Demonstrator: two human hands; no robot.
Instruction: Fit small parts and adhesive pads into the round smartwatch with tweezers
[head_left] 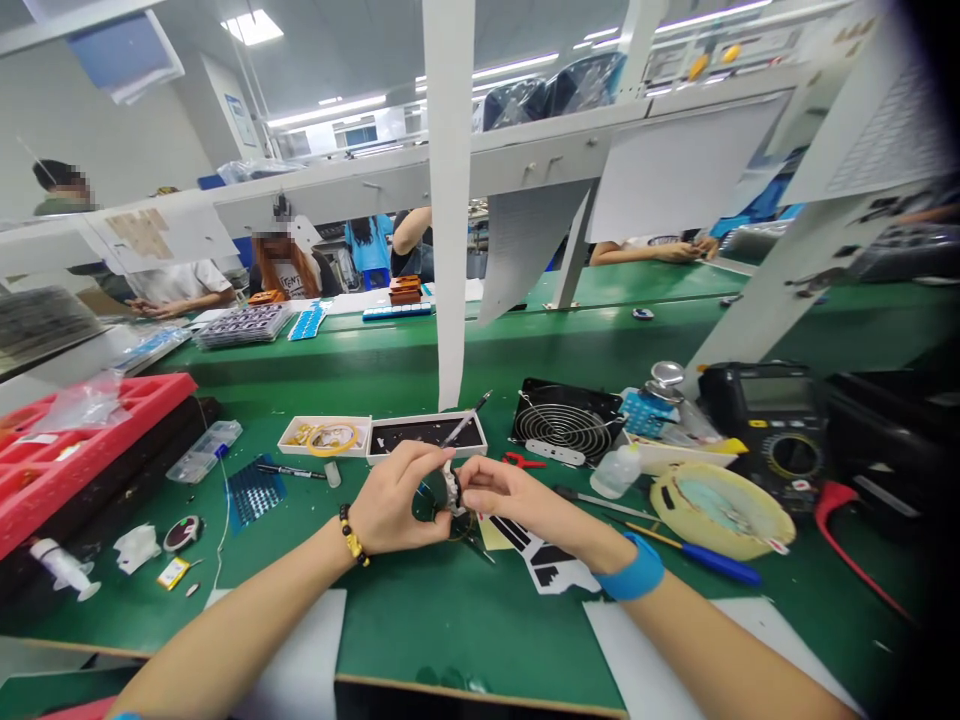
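Observation:
My left hand (pixel 397 497) is curled, thumb and fingers pinching a small white-and-dark part (pixel 452 488) with a rounded edge; its exact kind I cannot make out. From the other side my right hand (pixel 495 490) closes its fingertips on the same part. Both hands are held above the green bench mat (pixel 420 620). Just beyond them a shallow white tray with a dark lining (pixel 390 437) has a pen-like tool (pixel 469 417) lying across it. Below my right hand lies a sheet of black-and-white stickers (pixel 551 565), and a tweezer-like tip shows beneath the held part.
Left are a red compartment tray (pixel 161 390), a syringe (pixel 64 568), a round watch-like module (pixel 182 533) and a battery-like piece (pixel 174 572). Right are a fan with a wire guard (pixel 566 420), a plastic bottle (pixel 616 472), a yellow dish (pixel 675 510), a blue-handled screwdriver (pixel 720 563) and a multimeter (pixel 787 430).

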